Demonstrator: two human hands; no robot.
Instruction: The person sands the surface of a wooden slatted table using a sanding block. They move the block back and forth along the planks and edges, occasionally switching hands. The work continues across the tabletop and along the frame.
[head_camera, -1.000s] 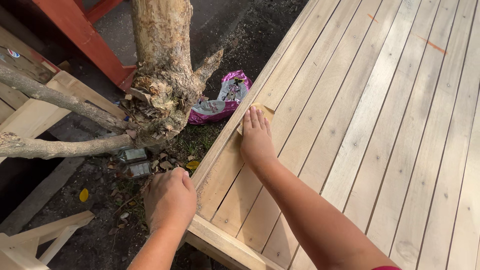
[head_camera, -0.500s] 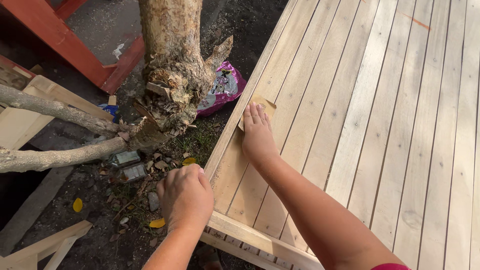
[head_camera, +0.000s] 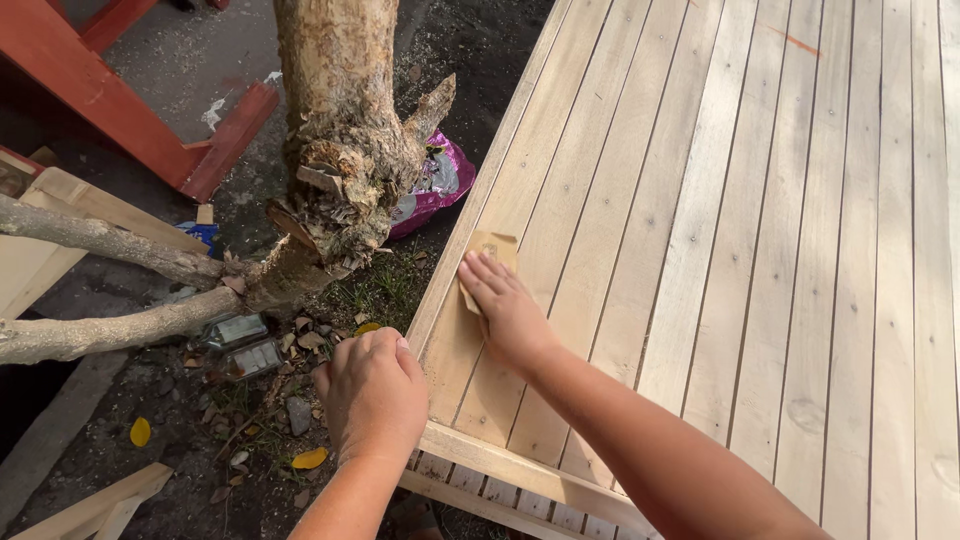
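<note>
A pale wooden slatted platform (head_camera: 760, 220) fills the right side of the head view. My right hand (head_camera: 508, 312) lies flat on a small tan piece of sandpaper (head_camera: 490, 256), pressing it onto the outermost plank near the platform's left edge. My left hand (head_camera: 372, 392) grips the platform's near left corner, fingers curled over the edge and hidden below it. Fine sawdust lies on the planks around the sandpaper.
A rough tree trunk (head_camera: 345, 150) with bare branches (head_camera: 110, 290) stands left of the platform. A crumpled pink bag (head_camera: 435, 185) lies at its base. Red wooden beams (head_camera: 120, 100) run at the upper left. Leaves, stones and small flat objects (head_camera: 240, 345) lie on dark ground.
My right hand and the sandpaper have slid toward me along the outer plank. My left hand keeps its grip on the corner. The view has shifted slightly.
</note>
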